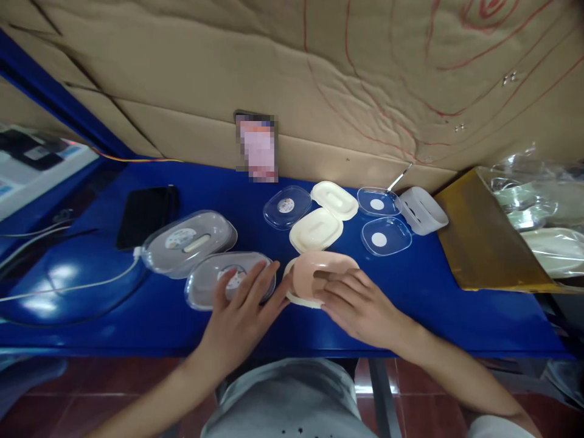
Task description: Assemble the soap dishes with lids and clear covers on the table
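Observation:
A pink oval dish (314, 267) with a slot in its middle lies in a cream oval tray (305, 302), whose rim shows at the left and front. My right hand (365, 307) has its fingers bent at the slot and gripping the pink dish from the right. My left hand (244, 310) is spread. Its thumb side touches the left edge of the dish and tray, while its other fingers rest over a grey oval box with a clear lid (205, 283). A similar clear-lidded box (182, 240) stands just behind that one.
Two cream oval pieces (335, 201) (316, 231) and clear lids (287, 207) (387, 236) lie farther back. At right are a white slotted holder (422, 210) and a cardboard box (479, 243) with plastic-wrapped pieces. A black device (145, 216) and white cable (91, 285) lie left; a phone (258, 146) leans behind.

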`<action>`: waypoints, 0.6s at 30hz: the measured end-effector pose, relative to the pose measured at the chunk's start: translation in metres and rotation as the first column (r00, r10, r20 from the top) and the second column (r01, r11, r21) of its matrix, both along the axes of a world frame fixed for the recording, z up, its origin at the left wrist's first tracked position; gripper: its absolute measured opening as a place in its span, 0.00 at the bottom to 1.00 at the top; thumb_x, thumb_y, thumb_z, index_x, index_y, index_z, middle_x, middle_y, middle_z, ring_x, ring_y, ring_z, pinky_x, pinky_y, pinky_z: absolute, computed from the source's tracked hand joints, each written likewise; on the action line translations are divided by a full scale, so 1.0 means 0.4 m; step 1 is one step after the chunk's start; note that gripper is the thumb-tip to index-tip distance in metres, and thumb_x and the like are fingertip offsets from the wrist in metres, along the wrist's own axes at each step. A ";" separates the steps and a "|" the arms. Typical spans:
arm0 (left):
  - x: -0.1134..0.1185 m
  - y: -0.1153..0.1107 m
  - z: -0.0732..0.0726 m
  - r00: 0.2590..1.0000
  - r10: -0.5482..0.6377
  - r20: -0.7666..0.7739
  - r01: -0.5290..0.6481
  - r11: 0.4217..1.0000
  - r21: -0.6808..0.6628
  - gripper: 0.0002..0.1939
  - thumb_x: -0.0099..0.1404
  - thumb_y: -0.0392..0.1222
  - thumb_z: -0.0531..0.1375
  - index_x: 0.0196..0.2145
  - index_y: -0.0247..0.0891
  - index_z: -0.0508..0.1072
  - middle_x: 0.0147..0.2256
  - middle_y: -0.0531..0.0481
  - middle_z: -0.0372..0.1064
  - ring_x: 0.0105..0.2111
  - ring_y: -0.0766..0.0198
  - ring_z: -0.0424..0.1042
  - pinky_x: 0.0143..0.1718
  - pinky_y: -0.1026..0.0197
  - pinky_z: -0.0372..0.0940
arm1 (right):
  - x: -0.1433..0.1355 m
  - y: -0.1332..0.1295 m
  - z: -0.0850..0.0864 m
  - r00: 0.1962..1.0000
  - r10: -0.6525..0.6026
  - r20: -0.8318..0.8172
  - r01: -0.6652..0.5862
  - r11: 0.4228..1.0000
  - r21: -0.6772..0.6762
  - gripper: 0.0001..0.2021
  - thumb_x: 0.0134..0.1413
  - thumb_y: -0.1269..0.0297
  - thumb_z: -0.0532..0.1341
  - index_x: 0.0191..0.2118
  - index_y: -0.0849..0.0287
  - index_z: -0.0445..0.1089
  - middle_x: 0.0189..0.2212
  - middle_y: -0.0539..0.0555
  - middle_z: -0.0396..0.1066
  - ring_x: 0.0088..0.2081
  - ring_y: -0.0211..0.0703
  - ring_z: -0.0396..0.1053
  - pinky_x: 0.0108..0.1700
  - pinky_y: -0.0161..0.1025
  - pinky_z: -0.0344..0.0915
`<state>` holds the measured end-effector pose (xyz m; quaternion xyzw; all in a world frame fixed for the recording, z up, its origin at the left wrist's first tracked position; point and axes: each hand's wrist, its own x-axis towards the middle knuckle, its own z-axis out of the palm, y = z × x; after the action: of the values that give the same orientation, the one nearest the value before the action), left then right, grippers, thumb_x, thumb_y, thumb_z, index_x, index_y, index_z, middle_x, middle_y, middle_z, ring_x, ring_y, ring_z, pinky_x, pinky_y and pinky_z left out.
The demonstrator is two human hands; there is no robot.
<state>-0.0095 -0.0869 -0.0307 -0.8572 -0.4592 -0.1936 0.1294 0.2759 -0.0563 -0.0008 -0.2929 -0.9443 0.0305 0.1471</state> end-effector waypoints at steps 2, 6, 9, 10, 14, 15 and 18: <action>-0.027 0.006 -0.005 1.000 0.003 -0.003 -0.003 1.000 -0.014 0.24 0.75 0.36 0.66 0.65 0.46 0.72 0.63 0.38 0.75 0.61 0.42 0.76 0.72 0.29 0.53 | -0.012 -0.004 -0.011 1.000 0.017 0.004 -0.017 1.000 -0.012 0.16 0.75 0.65 0.59 0.62 0.57 0.74 0.62 0.58 0.78 0.62 0.54 0.73 0.65 0.55 0.68; -0.103 -0.002 -0.018 0.996 -0.042 -0.084 0.041 0.999 -0.003 0.22 0.74 0.29 0.63 0.61 0.46 0.75 0.63 0.43 0.76 0.61 0.45 0.77 0.74 0.30 0.50 | -0.032 -0.007 -0.028 0.996 0.086 -0.003 -0.086 0.996 -0.005 0.17 0.76 0.67 0.59 0.64 0.61 0.72 0.65 0.60 0.75 0.67 0.52 0.70 0.69 0.56 0.66; -0.169 -0.023 -0.028 0.988 -0.052 -0.146 0.054 0.998 0.014 0.24 0.72 0.25 0.62 0.60 0.46 0.75 0.62 0.43 0.77 0.61 0.46 0.78 0.74 0.29 0.50 | -0.041 -0.008 -0.032 0.992 0.125 -0.021 -0.125 0.992 0.004 0.17 0.73 0.75 0.56 0.62 0.62 0.73 0.64 0.58 0.76 0.67 0.50 0.70 0.68 0.53 0.68; -0.188 -0.032 -0.030 0.988 -0.042 -0.149 0.045 0.999 0.018 0.24 0.72 0.25 0.61 0.60 0.47 0.75 0.62 0.43 0.77 0.61 0.45 0.78 0.74 0.28 0.51 | -0.043 -0.008 -0.033 0.992 0.127 -0.018 -0.127 0.992 0.007 0.18 0.73 0.76 0.56 0.62 0.62 0.73 0.64 0.58 0.76 0.67 0.50 0.70 0.68 0.54 0.69; -0.202 -0.066 -0.031 0.996 0.024 -0.083 -0.027 0.999 -0.030 0.28 0.73 0.24 0.59 0.65 0.44 0.73 0.64 0.36 0.73 0.62 0.42 0.77 0.73 0.24 0.51 | -0.044 -0.012 -0.041 0.992 0.130 -0.008 -0.129 0.990 0.048 0.19 0.72 0.77 0.56 0.63 0.61 0.73 0.65 0.58 0.75 0.67 0.49 0.71 0.69 0.53 0.69; -0.188 -0.071 -0.029 0.999 0.015 -0.037 -0.017 0.998 -0.053 0.29 0.72 0.23 0.59 0.66 0.44 0.72 0.65 0.35 0.72 0.63 0.42 0.76 0.72 0.25 0.54 | -0.045 -0.013 -0.046 0.991 0.134 -0.003 -0.134 0.989 0.056 0.20 0.72 0.77 0.56 0.64 0.61 0.72 0.66 0.58 0.74 0.67 0.49 0.71 0.69 0.53 0.69; -0.119 -0.065 -0.027 0.980 -0.082 0.180 0.106 0.986 -0.129 0.32 0.73 0.27 0.62 0.70 0.45 0.66 0.67 0.33 0.68 0.66 0.41 0.72 0.67 0.35 0.68 | -0.056 -0.021 -0.067 0.989 0.151 -0.007 -0.150 0.987 0.054 0.21 0.71 0.77 0.58 0.65 0.60 0.72 0.67 0.58 0.73 0.68 0.48 0.70 0.69 0.52 0.69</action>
<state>-0.0571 -0.1130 -0.0417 -0.8647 -0.4400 -0.2415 0.0199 0.2534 -0.0647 -0.0275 -0.2167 -0.9633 0.0178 0.1572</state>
